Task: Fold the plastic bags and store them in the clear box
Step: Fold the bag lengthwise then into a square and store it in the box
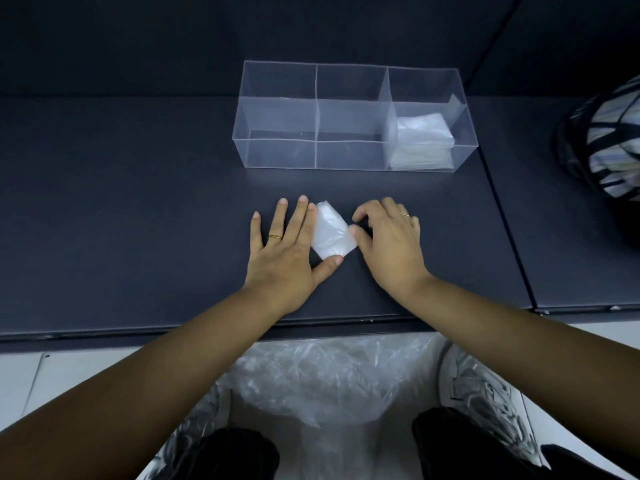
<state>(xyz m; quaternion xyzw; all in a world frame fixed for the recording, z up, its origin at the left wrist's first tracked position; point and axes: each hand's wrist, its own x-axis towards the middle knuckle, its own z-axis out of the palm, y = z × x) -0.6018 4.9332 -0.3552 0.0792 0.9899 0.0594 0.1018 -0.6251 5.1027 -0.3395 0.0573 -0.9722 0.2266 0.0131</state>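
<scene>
Left hand (287, 244) lies flat on the table (138, 209), fingers spread, with forefinger and thumb touching the folded bag (330, 233) at its nine o'clock edge. The bag sits tilted between both hands, a thin, soft, slick packet that looks likely to spring open, so it is best taken across the folds. Right hand (388, 244) is curled, thumb tip on the bag's three o'clock edge; a true pinch I cannot tell. The clear box (277, 152) waits at twelve o'clock, with folded bags (422, 140) stacked in its three o'clock compartment.
</scene>
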